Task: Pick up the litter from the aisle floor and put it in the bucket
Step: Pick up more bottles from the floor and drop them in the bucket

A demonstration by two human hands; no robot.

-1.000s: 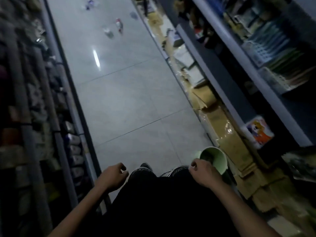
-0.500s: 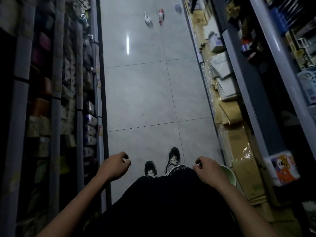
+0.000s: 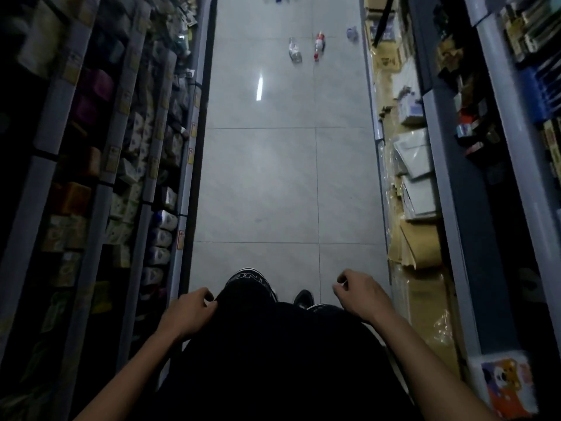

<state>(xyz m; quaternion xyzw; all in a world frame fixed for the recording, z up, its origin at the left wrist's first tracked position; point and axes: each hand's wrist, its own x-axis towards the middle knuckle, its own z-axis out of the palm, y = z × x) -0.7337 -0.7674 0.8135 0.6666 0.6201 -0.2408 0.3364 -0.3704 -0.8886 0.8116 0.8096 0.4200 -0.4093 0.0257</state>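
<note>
Far ahead, litter on glossy grey tiles.
Clear bottle (image 3: 295, 50) and red-capped bottle (image 3: 318, 46) lie at 12 o'clock; left hand (image 3: 188, 314) curled empty; right hand (image 3: 358, 294) curled, contents unclear.

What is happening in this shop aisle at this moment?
A person stands in a narrow aisle between stocked shelves, looking down it. The left hand and the right hand are both curled at waist level, and neither visibly holds litter. Whether the right hand holds the bucket's handle cannot be told; the bucket is out of view. Far ahead on the floor lie a clear bottle, a red-capped bottle and a small bluish piece, not yet picked up.
</note>
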